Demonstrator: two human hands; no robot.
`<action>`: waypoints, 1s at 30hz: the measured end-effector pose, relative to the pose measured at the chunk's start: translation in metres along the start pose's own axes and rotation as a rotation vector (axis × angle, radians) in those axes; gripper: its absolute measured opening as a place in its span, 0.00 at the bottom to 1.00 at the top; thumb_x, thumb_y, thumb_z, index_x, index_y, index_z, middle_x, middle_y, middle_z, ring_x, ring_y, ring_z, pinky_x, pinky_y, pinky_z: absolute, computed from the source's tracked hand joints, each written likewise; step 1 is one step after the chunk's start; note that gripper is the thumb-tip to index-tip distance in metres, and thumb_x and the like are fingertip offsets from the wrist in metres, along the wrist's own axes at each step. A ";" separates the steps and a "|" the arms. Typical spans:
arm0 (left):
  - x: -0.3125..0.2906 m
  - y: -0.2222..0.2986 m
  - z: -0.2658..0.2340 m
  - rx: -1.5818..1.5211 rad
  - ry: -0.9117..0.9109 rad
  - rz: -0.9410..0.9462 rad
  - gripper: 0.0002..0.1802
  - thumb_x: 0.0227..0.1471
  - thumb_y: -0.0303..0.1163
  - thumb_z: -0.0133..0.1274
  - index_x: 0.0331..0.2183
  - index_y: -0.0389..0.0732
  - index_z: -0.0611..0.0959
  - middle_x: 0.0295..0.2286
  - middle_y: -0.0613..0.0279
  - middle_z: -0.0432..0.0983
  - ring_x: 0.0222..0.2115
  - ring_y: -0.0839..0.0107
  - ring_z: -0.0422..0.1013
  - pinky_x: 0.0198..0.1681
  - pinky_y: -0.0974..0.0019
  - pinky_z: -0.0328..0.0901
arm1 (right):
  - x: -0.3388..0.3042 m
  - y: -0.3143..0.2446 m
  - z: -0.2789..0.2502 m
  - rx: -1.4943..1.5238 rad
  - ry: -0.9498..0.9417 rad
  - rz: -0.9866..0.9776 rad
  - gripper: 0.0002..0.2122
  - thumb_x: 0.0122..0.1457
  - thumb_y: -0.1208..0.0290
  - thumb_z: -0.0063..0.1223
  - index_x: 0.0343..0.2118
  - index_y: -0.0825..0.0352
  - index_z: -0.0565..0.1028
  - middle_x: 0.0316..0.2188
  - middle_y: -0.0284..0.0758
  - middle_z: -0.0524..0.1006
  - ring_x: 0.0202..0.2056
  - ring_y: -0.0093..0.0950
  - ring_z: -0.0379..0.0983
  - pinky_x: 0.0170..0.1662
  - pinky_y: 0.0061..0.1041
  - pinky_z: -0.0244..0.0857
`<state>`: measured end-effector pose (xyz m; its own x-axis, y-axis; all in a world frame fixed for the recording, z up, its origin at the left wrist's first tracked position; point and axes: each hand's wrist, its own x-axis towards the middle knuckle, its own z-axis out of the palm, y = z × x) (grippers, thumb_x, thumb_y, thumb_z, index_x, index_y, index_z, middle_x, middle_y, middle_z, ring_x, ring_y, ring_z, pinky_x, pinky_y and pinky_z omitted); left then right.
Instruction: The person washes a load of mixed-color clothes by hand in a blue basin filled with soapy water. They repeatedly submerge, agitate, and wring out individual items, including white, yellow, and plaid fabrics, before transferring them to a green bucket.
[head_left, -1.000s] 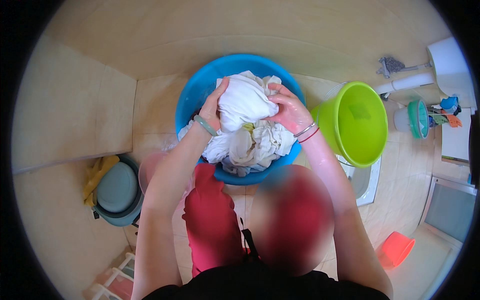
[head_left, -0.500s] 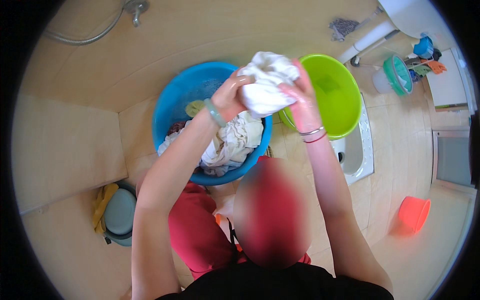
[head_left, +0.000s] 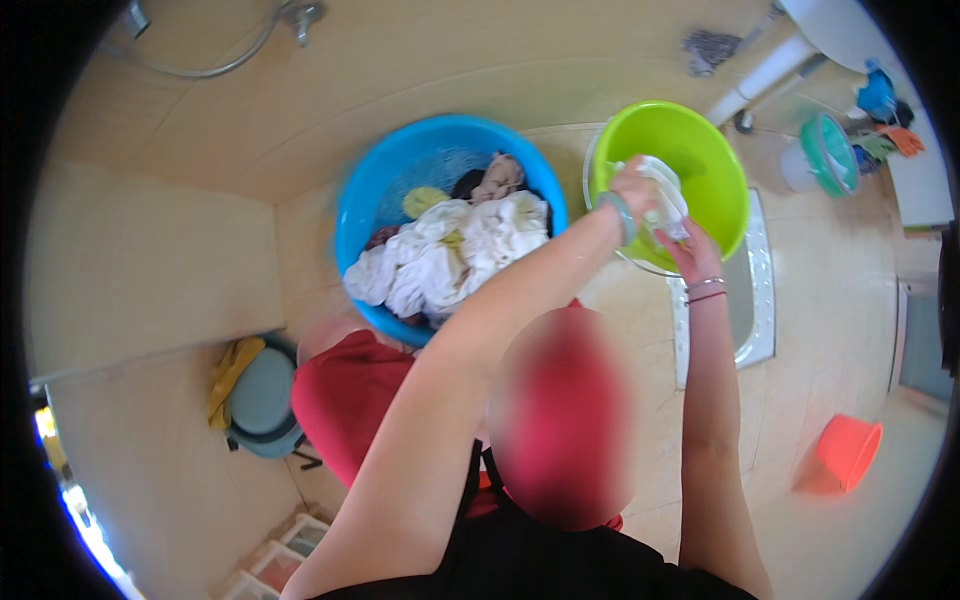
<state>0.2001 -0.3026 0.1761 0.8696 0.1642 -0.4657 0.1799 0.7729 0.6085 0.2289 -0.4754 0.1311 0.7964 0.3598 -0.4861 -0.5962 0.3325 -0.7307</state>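
Observation:
Both my hands are over the green bucket (head_left: 725, 160), closed on a bunched white cloth (head_left: 664, 198) that hangs inside its near part. My left hand (head_left: 632, 187), with a pale bangle at the wrist, grips the cloth's left side. Its lower right edge is held by the fingers of my right hand (head_left: 695, 252), which has thin bracelets. To the left, a blue basin (head_left: 352, 195) holds water, a heap of wet white clothes (head_left: 440, 255), a yellow-green piece (head_left: 425, 201) and a pinkish-brown cloth (head_left: 498, 178).
A white squat toilet (head_left: 760, 300) lies beside the bucket. An orange-red bucket (head_left: 850, 452) stands far right, a small bin (head_left: 825, 155) at the back right, and stacked grey basins (head_left: 262, 390) with a yellow cloth (head_left: 232, 380) at the left. A mop head (head_left: 710, 50) rests near the wall.
My hands have carried the white cloth rightward, from above the blue basin's right edge into the green bucket. My left forearm now crosses in front of the basin.

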 end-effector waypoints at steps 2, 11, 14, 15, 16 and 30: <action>-0.004 -0.004 -0.006 0.089 -0.042 -0.024 0.34 0.50 0.22 0.49 0.59 0.40 0.61 0.51 0.57 0.67 0.49 0.65 0.65 0.53 0.56 0.61 | -0.002 0.008 -0.009 0.004 0.113 0.002 0.18 0.59 0.74 0.51 0.51 0.73 0.66 0.47 0.41 0.71 0.50 0.39 0.68 0.53 0.43 0.67; -0.029 0.064 -0.103 0.731 -0.017 0.059 0.27 0.51 0.34 0.57 0.52 0.37 0.73 0.47 0.56 0.74 0.50 0.68 0.68 0.52 0.64 0.62 | -0.031 0.027 0.095 -0.294 0.055 -0.087 0.13 0.58 0.73 0.52 0.45 0.71 0.73 0.40 0.36 0.77 0.39 0.30 0.75 0.40 0.28 0.72; -0.044 0.090 -0.193 1.041 0.030 0.141 0.35 0.47 0.43 0.60 0.53 0.37 0.72 0.50 0.51 0.71 0.54 0.62 0.65 0.55 0.63 0.60 | -0.027 0.063 0.148 -0.498 -0.211 0.011 0.11 0.59 0.70 0.52 0.42 0.67 0.77 0.36 0.32 0.79 0.33 0.25 0.77 0.34 0.22 0.72; -0.058 0.100 -0.211 1.388 0.117 0.190 0.38 0.44 0.47 0.61 0.54 0.37 0.72 0.50 0.48 0.70 0.54 0.59 0.65 0.57 0.60 0.58 | -0.022 0.076 0.157 -0.583 -0.285 0.037 0.10 0.59 0.69 0.52 0.41 0.67 0.77 0.37 0.32 0.79 0.33 0.23 0.77 0.33 0.21 0.72; -0.076 0.111 -0.229 1.738 0.222 0.239 0.41 0.42 0.50 0.62 0.54 0.37 0.71 0.51 0.46 0.69 0.54 0.55 0.64 0.58 0.58 0.57 | -0.018 0.090 0.170 -0.667 -0.350 0.056 0.10 0.59 0.70 0.52 0.41 0.67 0.78 0.37 0.31 0.79 0.33 0.22 0.77 0.33 0.20 0.72; -0.177 0.233 -0.324 1.129 0.418 0.076 0.29 0.52 0.49 0.52 0.48 0.36 0.75 0.46 0.55 0.73 0.40 0.70 0.73 0.42 0.64 0.69 | 0.011 0.213 0.294 -1.371 -0.744 -0.387 0.41 0.42 0.63 0.66 0.60 0.69 0.58 0.56 0.47 0.65 0.56 0.38 0.62 0.60 0.32 0.55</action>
<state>-0.0608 0.0467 0.1920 0.7170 0.5330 -0.4492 0.6166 -0.1844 0.7654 0.0810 -0.1441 0.1110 0.4023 0.9033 -0.1486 0.4818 -0.3470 -0.8047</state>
